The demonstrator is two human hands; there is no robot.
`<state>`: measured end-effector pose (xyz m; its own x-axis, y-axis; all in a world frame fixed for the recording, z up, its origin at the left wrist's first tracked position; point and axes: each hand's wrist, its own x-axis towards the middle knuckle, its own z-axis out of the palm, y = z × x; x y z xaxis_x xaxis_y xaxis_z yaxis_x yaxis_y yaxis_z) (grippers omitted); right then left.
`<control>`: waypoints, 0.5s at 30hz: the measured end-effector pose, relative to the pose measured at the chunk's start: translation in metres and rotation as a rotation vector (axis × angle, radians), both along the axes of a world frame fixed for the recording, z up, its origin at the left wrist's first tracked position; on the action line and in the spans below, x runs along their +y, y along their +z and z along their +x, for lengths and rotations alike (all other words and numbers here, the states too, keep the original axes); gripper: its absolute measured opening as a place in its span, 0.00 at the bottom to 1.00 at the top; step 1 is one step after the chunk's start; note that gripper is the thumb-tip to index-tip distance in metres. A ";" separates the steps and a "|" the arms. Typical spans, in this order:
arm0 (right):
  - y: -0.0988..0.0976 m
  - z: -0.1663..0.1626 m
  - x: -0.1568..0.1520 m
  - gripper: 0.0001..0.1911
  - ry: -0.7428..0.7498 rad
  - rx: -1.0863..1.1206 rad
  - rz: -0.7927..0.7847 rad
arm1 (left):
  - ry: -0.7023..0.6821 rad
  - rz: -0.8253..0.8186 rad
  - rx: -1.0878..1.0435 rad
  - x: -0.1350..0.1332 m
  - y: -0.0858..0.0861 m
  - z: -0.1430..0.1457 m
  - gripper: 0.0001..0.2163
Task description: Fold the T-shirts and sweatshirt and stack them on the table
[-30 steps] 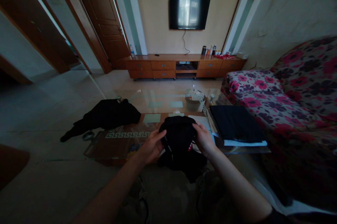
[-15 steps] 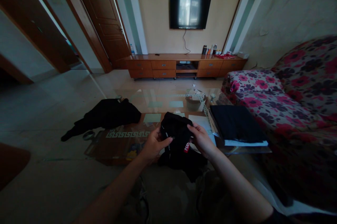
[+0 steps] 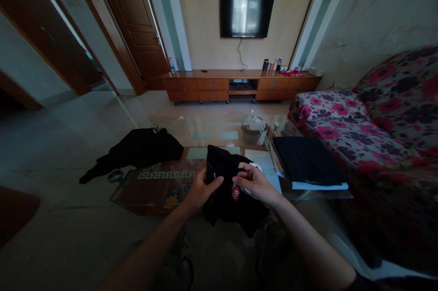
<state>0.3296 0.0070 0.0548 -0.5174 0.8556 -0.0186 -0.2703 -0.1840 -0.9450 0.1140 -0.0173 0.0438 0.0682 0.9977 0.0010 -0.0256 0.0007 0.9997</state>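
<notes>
A black garment (image 3: 236,215) with a red patch and white lettering lies bunched at the near edge of the glass coffee table (image 3: 164,174), partly hanging over it. My left hand (image 3: 201,190) grips its left side, thumb on top and fingers behind the cloth. On the right, my right hand (image 3: 258,186) pinches the cloth just above the red patch, with thumb and forefinger close together. Some white material shows beside my right wrist. The garment's exact kind cannot be told from its folds.
Another black garment (image 3: 140,147) is spread at the table's left, one end hanging off. A flat dark item (image 3: 304,161) rests over a white layer at the right. Beyond are a floral sofa (image 3: 345,122), a low wooden cabinet (image 3: 212,85) and a wall television (image 3: 247,16).
My right hand has shifted left and inward to pinch the cloth near the red patch. The opening in the garment has flattened. My left hand stays nearly in place.
</notes>
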 end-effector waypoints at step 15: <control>0.007 0.028 0.017 0.23 -0.273 -0.232 0.352 | -0.607 -0.183 -0.154 -0.009 0.006 -0.024 0.36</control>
<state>0.3576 0.0241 0.0622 -0.2904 0.9341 0.2075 -0.0399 0.2048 -0.9780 0.0896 -0.0267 0.0494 0.6326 0.7666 -0.1105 -0.1100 0.2301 0.9669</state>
